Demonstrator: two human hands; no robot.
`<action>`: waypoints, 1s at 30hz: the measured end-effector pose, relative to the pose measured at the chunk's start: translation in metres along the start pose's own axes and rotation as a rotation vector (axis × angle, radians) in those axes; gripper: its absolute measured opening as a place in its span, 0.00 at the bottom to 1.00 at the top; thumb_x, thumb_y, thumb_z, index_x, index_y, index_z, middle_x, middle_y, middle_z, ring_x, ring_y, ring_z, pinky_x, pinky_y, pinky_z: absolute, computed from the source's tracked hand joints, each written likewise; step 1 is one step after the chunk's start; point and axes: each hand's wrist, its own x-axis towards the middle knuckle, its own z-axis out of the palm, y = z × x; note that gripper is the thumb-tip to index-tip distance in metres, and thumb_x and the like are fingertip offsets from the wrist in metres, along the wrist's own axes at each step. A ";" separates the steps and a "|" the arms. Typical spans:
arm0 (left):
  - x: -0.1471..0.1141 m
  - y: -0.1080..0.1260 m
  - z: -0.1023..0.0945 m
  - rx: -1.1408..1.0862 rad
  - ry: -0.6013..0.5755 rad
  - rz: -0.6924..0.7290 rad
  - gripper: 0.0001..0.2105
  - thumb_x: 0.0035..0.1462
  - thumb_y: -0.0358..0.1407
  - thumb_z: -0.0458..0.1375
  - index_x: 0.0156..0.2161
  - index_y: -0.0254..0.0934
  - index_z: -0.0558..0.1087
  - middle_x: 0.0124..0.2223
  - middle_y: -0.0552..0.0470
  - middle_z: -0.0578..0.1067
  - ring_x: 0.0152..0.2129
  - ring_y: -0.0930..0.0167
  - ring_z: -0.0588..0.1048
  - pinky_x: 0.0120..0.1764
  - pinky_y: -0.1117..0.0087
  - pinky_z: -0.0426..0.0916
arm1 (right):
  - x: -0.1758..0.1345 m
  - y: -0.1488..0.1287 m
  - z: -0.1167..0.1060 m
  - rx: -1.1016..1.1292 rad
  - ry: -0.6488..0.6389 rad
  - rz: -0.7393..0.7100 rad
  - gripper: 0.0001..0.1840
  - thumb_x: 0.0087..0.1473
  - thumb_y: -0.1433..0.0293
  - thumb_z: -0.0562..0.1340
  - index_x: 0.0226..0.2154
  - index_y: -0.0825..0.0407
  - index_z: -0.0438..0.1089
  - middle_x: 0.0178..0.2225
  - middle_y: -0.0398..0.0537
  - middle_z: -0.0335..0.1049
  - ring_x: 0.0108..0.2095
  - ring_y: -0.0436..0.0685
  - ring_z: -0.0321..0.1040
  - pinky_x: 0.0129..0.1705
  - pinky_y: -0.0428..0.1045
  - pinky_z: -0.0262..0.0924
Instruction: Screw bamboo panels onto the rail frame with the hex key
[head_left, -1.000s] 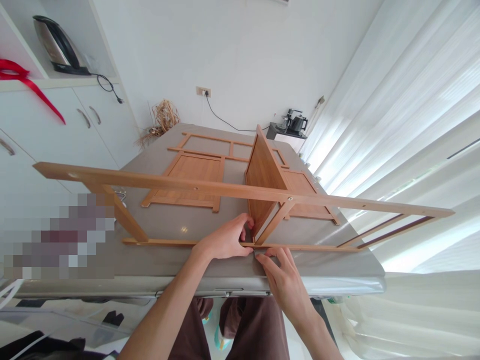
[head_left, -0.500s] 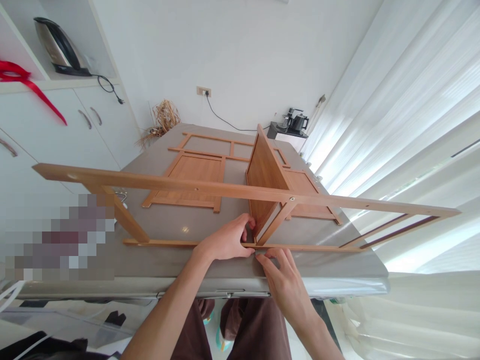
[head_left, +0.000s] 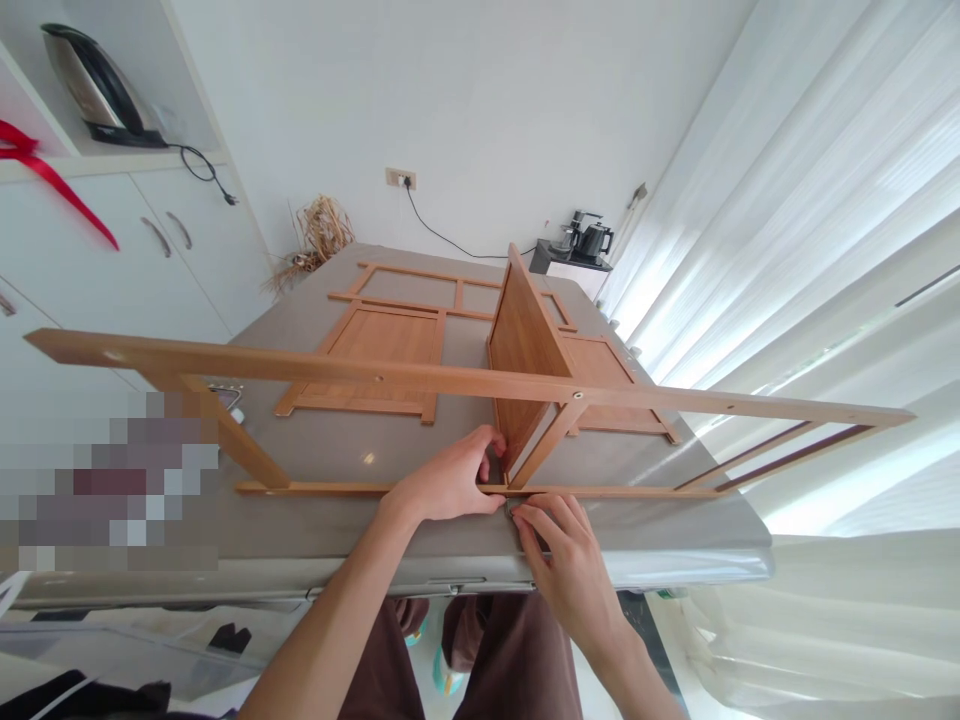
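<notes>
A long light-brown wooden frame [head_left: 420,375] stands on its edge along the near side of the table. Joined to it at the middle crossbar, a wooden panel [head_left: 525,330] stands upright and runs away from me. My left hand [head_left: 450,478] is closed around the frame's lower rail [head_left: 337,489] beside that joint, thumb on the near side, fingers behind. Just right of it, my right hand [head_left: 559,535] pinches a small, thin metal piece [head_left: 510,508] like a hex key at the lower rail. Most of that piece is hidden by the fingers.
On the grey table [head_left: 300,530] lie a flat panel [head_left: 375,355], another panel [head_left: 607,375] and an open frame [head_left: 409,290]. A kettle [head_left: 97,90] stands on the left shelf, a coffee maker [head_left: 589,238] beyond the table. Curtains [head_left: 750,250] hang at right.
My right hand has turned slightly, its fingers closer together near the joint. My left hand keeps its hold on the rail. The whole view has shifted a little.
</notes>
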 end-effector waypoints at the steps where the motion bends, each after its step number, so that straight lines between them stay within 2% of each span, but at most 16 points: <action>1: 0.000 0.000 0.000 0.004 0.004 -0.002 0.22 0.46 0.39 0.66 0.45 0.43 0.63 0.35 0.58 0.70 0.30 0.69 0.72 0.35 0.68 0.64 | 0.000 0.000 0.001 0.012 0.001 0.011 0.09 0.65 0.74 0.56 0.41 0.49 0.72 0.39 0.49 0.70 0.42 0.58 0.65 0.44 0.54 0.61; 9: 0.001 0.002 0.000 0.020 0.006 -0.001 0.22 0.46 0.38 0.66 0.45 0.42 0.63 0.34 0.58 0.70 0.31 0.69 0.72 0.36 0.69 0.65 | -0.004 -0.001 -0.001 0.032 -0.001 0.001 0.09 0.65 0.75 0.56 0.41 0.49 0.71 0.40 0.49 0.70 0.42 0.57 0.65 0.44 0.52 0.60; 14: 0.002 -0.001 0.001 0.021 0.004 0.000 0.22 0.47 0.39 0.65 0.46 0.42 0.62 0.35 0.57 0.71 0.31 0.69 0.72 0.36 0.68 0.65 | -0.007 -0.002 -0.003 -0.052 0.007 -0.054 0.11 0.64 0.78 0.55 0.42 0.51 0.70 0.38 0.48 0.69 0.39 0.56 0.63 0.43 0.52 0.59; 19: 0.002 0.000 0.001 0.009 -0.004 0.005 0.22 0.47 0.38 0.65 0.45 0.42 0.62 0.35 0.58 0.70 0.31 0.69 0.72 0.37 0.68 0.65 | -0.004 -0.003 -0.005 -0.138 0.015 -0.080 0.14 0.62 0.80 0.55 0.43 0.50 0.71 0.38 0.50 0.67 0.40 0.58 0.63 0.43 0.52 0.58; 30: 0.002 -0.003 0.002 0.007 0.012 0.018 0.22 0.46 0.37 0.66 0.45 0.42 0.62 0.34 0.58 0.69 0.30 0.70 0.71 0.35 0.69 0.64 | -0.002 0.000 -0.002 -0.171 -0.019 -0.071 0.14 0.62 0.80 0.55 0.43 0.50 0.71 0.38 0.50 0.65 0.39 0.58 0.61 0.42 0.53 0.58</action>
